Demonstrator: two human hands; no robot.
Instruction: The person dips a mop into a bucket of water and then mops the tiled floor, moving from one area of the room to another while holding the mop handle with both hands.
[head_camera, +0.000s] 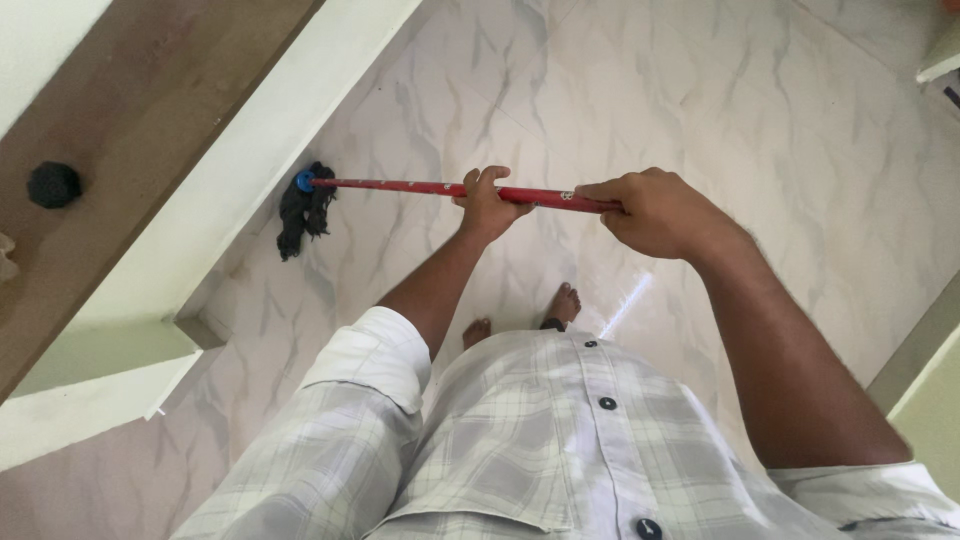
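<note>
I hold a mop with a red handle (400, 185) in both hands. My left hand (487, 200) grips the handle near its middle. My right hand (655, 212) is closed around the handle's upper end. The dark string mop head (303, 212), under a blue collar (305, 181), rests on the white marbled floor (640, 90) against the base of a white wall (250, 150). My bare feet (563, 303) show below the handle, above my checked shirt.
A brown wooden door (150, 110) with a black round knob (53, 184) stands at the left, framed in white. Pale wall corners rise at the lower left and lower right. A white ledge sits at the top right.
</note>
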